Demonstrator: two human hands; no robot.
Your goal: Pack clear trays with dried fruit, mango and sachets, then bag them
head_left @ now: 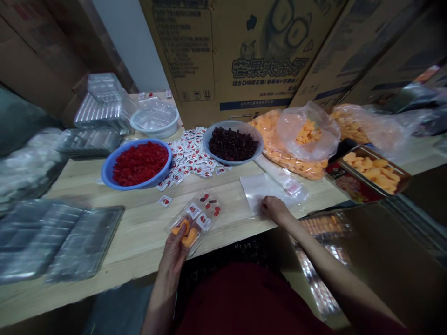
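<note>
My left hand point(173, 251) grips the near end of a clear plastic tray point(197, 218) over the table's front edge, its thumb over the orange pieces. The tray's compartments hold curved orange gummies point(189, 237), two small printed sachets point(203, 221), and red and dark candies point(212, 204). To the right, my right hand point(275, 210) is closed with its fingertips pinched at the lower edge of a flat clear plastic bag point(254, 188) lying on the table. The fingertips themselves are partly hidden.
Behind stand a blue bowl point(108, 173) of red candies, a bowl point(209, 151) of dark candies and scattered sachets point(190, 153). Bags of orange gummies point(296, 160) and an open box point(372, 172) lie right. Stacked empty trays point(84, 242) sit left; a carton point(377, 251) holds packed trays below right.
</note>
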